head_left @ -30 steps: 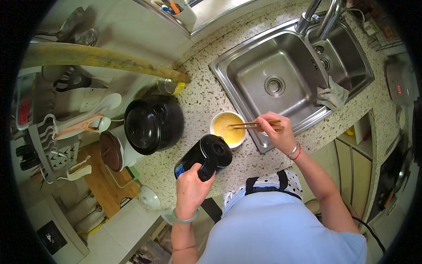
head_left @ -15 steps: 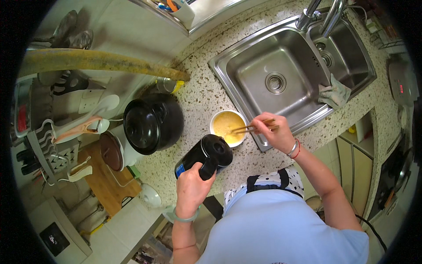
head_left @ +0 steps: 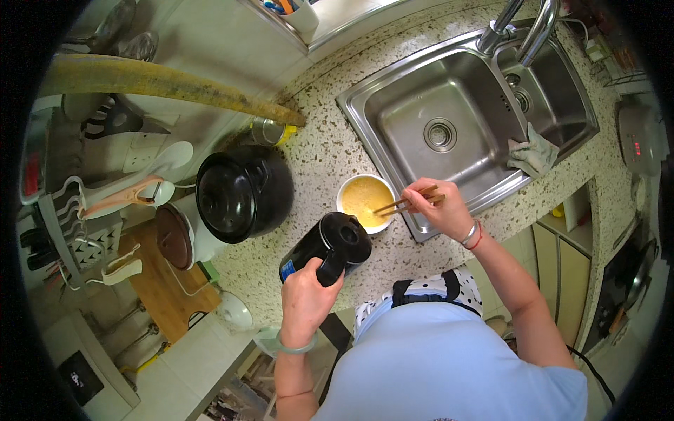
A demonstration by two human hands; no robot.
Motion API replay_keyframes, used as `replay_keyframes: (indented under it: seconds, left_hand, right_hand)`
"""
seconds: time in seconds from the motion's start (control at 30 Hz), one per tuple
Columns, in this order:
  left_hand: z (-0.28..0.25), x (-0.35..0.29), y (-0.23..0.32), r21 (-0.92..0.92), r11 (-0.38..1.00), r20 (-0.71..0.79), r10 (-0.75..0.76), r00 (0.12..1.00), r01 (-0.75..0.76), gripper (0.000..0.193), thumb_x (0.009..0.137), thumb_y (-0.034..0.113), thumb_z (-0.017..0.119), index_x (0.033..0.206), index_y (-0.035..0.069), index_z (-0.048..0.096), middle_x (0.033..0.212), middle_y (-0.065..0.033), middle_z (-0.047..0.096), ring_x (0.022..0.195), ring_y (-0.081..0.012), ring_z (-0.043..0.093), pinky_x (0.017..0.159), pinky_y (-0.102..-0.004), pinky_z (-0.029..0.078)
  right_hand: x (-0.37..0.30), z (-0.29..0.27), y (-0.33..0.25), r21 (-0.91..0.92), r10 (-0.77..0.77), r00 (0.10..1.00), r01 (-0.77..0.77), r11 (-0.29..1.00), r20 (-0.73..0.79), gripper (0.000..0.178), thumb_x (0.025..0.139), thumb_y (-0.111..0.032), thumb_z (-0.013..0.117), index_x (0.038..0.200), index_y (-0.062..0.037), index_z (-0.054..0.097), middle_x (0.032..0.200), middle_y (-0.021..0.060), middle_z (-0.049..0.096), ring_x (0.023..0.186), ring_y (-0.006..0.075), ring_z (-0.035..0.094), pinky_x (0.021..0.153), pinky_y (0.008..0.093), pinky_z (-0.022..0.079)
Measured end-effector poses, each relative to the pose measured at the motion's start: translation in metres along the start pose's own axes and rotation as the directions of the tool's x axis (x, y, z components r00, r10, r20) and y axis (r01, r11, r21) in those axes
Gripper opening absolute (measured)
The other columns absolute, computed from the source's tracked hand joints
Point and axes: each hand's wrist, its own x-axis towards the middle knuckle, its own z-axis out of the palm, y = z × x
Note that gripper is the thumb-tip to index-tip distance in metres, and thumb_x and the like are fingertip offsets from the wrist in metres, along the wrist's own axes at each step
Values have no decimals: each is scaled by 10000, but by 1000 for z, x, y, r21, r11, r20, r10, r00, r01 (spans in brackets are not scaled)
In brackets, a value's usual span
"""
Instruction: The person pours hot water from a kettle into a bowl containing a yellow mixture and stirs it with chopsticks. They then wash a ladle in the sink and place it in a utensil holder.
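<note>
My left hand (head_left: 307, 293) is closed round the handle of a black electric kettle (head_left: 309, 242), which is tilted with its top toward a white bowl (head_left: 342, 202). Frothy yellow liquid that looks like beaten egg (head_left: 364, 195) fills much of the bowl. Between the fingers of my right hand (head_left: 441, 210) is a pair of wooden chopsticks (head_left: 394, 205), their tips dipped in the liquid. The kettle's spout end hangs by the bowl's near rim; I cannot make out whether water is flowing from it.
A black lidded pot (head_left: 242, 193) stands on the speckled counter (head_left: 316, 151) left of the bowl. To the right is a steel double sink (head_left: 421, 116) with a cloth (head_left: 533, 151) over its edge. A wooden cutting board (head_left: 165, 284) and hanging utensils are at the far left.
The chopstick tips have shifted slightly within the bowl and show more sharply. My left hand and the kettle stay almost where they were.
</note>
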Motion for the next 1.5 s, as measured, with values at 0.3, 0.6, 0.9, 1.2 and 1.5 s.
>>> replay_keyframes:
  seconds: [0.3,0.6,0.9,1.2,1.5]
  left_hand:
    - [1,-3,-3,-26,1000,1,-17,1000,17,280,776,210,768,781,-16,603,659,-208,621,597,-372,623,560,-387,490]
    - [3,-7,-12,-55,998,2,-27,1000,27,282,775,205,767,793,-22,601,691,-215,634,629,-378,635,581,-388,495]
    - [4,-10,-14,-70,997,5,-38,999,38,300,795,278,745,778,12,607,695,-218,640,675,-408,639,597,-452,513]
    - [4,-11,-16,-72,997,-1,-12,1000,12,294,772,223,773,776,-13,597,683,-218,628,634,-389,627,581,-401,496]
    - [2,-10,-14,-43,999,-5,-1,1000,1,285,774,231,769,796,-10,619,684,-216,630,647,-390,638,583,-411,498]
  right_hand:
    - [7,1,7,142,10,993,7,990,-118,185,955,-128,621,960,50,674,791,60,691,692,100,665,641,233,560]
    - [4,1,-6,57,61,998,-61,996,-2,189,955,-133,623,952,48,680,830,63,703,743,98,680,638,235,580]
    - [2,5,0,59,45,995,-40,997,-86,182,957,-123,615,956,47,681,793,59,703,713,96,673,612,223,554]
    - [3,2,-4,75,30,997,-25,997,-74,176,956,-124,618,981,40,679,829,66,702,722,104,674,621,235,560]
    - [4,5,2,55,5,993,2,998,-121,174,958,-125,618,963,39,676,826,60,700,706,101,666,636,244,565]
